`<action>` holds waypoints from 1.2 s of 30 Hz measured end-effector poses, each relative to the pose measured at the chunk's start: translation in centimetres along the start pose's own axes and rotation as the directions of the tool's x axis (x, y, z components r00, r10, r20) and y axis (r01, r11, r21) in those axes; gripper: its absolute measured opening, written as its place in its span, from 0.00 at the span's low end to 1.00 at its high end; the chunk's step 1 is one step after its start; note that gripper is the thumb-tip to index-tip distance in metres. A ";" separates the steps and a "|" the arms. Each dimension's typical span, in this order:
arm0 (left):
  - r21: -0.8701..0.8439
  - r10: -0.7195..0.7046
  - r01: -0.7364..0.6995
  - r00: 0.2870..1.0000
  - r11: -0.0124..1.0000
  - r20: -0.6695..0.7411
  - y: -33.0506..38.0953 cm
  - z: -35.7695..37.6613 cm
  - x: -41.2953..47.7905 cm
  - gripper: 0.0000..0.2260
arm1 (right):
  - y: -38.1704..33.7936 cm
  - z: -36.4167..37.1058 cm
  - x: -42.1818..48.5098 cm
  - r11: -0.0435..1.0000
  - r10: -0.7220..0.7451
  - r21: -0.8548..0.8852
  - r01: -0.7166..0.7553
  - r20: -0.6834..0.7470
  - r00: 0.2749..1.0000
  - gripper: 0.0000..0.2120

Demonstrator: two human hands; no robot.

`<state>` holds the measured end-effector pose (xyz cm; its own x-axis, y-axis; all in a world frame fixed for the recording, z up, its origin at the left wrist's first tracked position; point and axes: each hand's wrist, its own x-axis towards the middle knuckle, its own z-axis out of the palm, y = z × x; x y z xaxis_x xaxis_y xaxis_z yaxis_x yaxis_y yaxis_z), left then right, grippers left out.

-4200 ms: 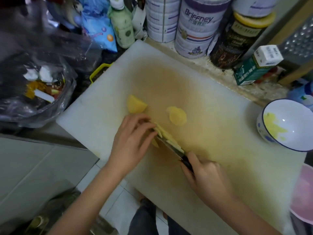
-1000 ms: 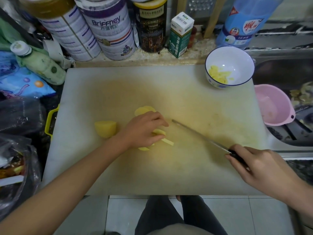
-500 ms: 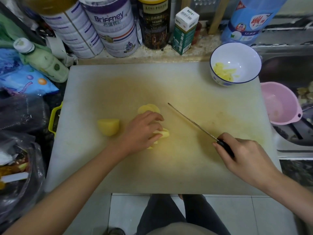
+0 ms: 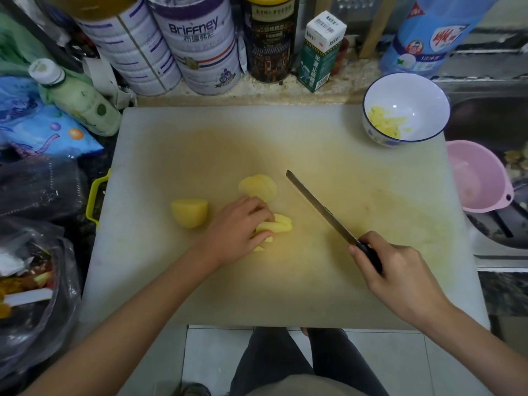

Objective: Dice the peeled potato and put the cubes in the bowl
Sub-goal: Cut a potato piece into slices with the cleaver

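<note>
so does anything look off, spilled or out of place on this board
Nothing spilled or broken. The one oddity is the cutting board: a broad yellowish stain across its middle, against white edges. The potato pieces all lie on it, and the bowl stands upright at its far right corner.

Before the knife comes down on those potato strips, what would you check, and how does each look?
1. Left hand pinning the potato strips: ok.
2. Right hand wrapped round the knife handle: ok.
3. Blade apart from the left hand: ok.
4. Fingertips tucked back from the cutting line: cannot tell.
5. Bowl at the far right corner of the cutting board, room left: ok.
</note>
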<state>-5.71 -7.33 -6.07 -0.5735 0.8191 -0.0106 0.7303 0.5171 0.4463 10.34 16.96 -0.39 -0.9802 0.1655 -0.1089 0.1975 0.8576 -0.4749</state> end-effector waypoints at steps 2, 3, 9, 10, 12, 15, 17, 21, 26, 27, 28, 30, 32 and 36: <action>-0.015 -0.006 0.006 1.000 1.000 0.001 0.1 0.0 0.0 0.16 | -0.3 0.7 -0.2 0.999 0.017 0.035 -0.017 0.007 1.000 0.10; -0.029 -0.022 0.022 1.000 0.999 -0.002 0.2 -0.1 0.0 0.17 | -0.5 1.0 -0.3 0.998 0.025 0.057 -0.026 0.014 1.000 0.10; -0.042 -0.105 0.105 0.994 0.994 -0.004 -0.3 -0.6 -1.1 0.18 | -1.9 3.2 -1.6 0.974 0.101 0.202 -0.105 0.029 0.994 0.16; -0.057 -0.106 0.106 0.994 0.993 0.005 -0.3 -0.6 -1.2 0.17 | -2.0 3.5 -1.8 0.970 0.107 0.217 -0.112 0.034 0.994 0.14; -0.121 -0.127 0.128 0.992 0.984 0.015 -0.3 -0.5 -1.3 0.16 | -2.3 4.1 -2.4 0.967 0.104 0.229 -0.111 0.043 0.994 0.10; -0.261 -0.180 0.175 0.984 0.949 0.003 -0.2 -0.2 -1.5 0.16 | -2.6 4.5 -2.9 0.965 0.085 0.244 -0.099 0.067 0.994 0.12; -0.313 -0.201 0.187 0.979 0.931 -0.013 -0.2 0.0 -1.8 0.15 | -2.7 4.6 -3.0 0.964 0.074 0.251 -0.090 0.073 0.995 0.15; -0.376 -0.212 0.183 0.977 0.908 -0.035 0.3 0.4 -1.8 0.14 | -2.5 4.4 -2.3 0.971 0.031 0.235 -0.045 0.061 0.998 0.15; -0.389 -0.178 0.140 0.982 0.910 -0.064 0.4 0.2 -1.8 0.16 | -2.1 3.8 -1.0 0.985 -0.021 0.171 0.007 0.082 0.996 0.14; -0.368 -0.169 0.129 0.982 0.921 -0.079 0.3 0.0 -1.9 0.17 | -2.1 3.7 -0.7 0.986 -0.027 0.169 0.012 0.086 0.996 0.14; -0.336 -0.162 0.122 0.982 0.934 -0.094 0.0 -0.2 -2.0 0.18 | -2.0 3.5 -0.4 0.986 -0.031 0.169 0.015 0.091 0.995 0.14; -0.271 -0.159 0.129 0.983 0.954 -0.092 -0.5 -0.7 -2.5 0.20 | -2.0 3.1 -0.2 0.987 -0.028 0.161 0.014 0.087 0.996 0.14; -0.216 -0.155 0.142 0.987 0.966 -0.043 -0.9 -1.2 -3.1 0.23 | -2.1 2.9 -0.4 0.987 -0.002 0.161 -0.008 0.061 0.998 0.15; -0.244 -0.171 0.180 0.983 0.953 0.059 -0.6 -1.0 -3.6 0.23 | -2.8 3.5 -1.8 0.980 0.078 0.180 -0.083 0.036 0.996 0.16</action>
<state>-4.47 -10.79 -5.39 -0.6672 0.7317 -0.1396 0.5020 0.5801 0.6414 11.62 12.59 -1.89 -0.9606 0.2142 -0.1773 0.2781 0.7388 -0.6139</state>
